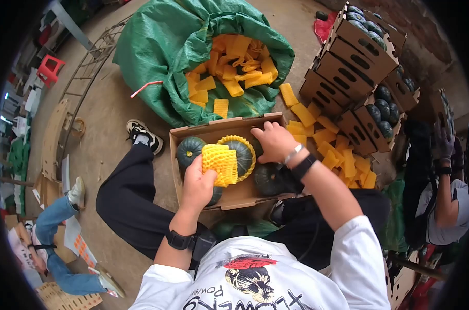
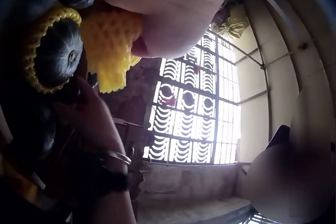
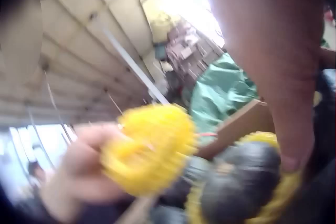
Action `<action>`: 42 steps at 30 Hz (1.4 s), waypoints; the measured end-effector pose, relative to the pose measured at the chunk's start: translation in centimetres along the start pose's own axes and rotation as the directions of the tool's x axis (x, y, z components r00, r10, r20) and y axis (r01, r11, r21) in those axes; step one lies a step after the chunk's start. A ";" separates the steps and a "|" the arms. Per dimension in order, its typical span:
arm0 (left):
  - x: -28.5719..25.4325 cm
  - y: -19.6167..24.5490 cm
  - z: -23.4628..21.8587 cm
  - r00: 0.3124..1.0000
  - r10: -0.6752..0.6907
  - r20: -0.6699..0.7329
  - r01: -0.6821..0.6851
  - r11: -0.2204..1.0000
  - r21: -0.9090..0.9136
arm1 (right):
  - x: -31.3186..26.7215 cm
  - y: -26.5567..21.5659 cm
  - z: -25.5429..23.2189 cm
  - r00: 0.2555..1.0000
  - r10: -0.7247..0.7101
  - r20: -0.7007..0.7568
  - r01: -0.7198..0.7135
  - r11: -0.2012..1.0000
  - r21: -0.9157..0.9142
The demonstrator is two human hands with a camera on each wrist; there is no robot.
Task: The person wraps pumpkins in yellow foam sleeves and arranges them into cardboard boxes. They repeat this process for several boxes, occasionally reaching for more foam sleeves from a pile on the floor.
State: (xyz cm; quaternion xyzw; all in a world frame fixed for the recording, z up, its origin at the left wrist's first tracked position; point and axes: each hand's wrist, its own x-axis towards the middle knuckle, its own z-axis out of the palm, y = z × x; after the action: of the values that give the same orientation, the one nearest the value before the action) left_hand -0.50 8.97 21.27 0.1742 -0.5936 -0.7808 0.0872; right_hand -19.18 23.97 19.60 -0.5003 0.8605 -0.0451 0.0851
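My left hand (image 1: 193, 183) pinches a yellow foam net sleeve (image 1: 220, 164) over the cardboard box (image 1: 232, 203); it hangs in loose, bunched folds. Behind it, a dark green pumpkin (image 1: 238, 157) sits in the box with another yellow net round its sides and its top bare. At the box's right end my right hand (image 1: 277, 142) bends its fingers round a dark pumpkin (image 1: 256, 147), mostly hidden under the palm. Its thumb lies close beside the netted pumpkin. More bare pumpkins (image 1: 191, 151) stand at the left end, and another pumpkin (image 1: 268, 178) at the front right.
A green woven sack (image 1: 157, 57) full of yellow net sleeves stands behind the box. Loose sleeves (image 1: 343, 160) lie on the floor to the right, by stacked cartons (image 1: 343, 72) of pumpkins. Other people (image 1: 444, 201) sit at right and left.
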 end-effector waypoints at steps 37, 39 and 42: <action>-3.5 -0.2 2.7 0.971 -0.063 0.229 0.168 0.866 -0.471 | -9.1 -6.2 1.1 0.750 0.487 -0.448 -0.048 0.715 0.697; -3.4 -0.3 3.3 0.981 -0.028 0.190 0.097 0.926 -0.364 | -8.5 -6.9 0.8 0.629 0.482 -0.610 0.021 0.774 0.633; -2.9 -0.3 3.5 0.990 0.034 0.139 0.009 0.955 -0.296 | -8.7 -7.1 1.4 0.677 0.582 -0.450 0.143 0.496 0.856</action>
State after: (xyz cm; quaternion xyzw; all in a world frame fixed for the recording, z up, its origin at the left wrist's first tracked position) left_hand 0.92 13.22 22.27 0.0992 -0.4759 -0.8707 0.0746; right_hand -8.60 28.02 20.23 -0.2102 0.7511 -0.6258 -0.0102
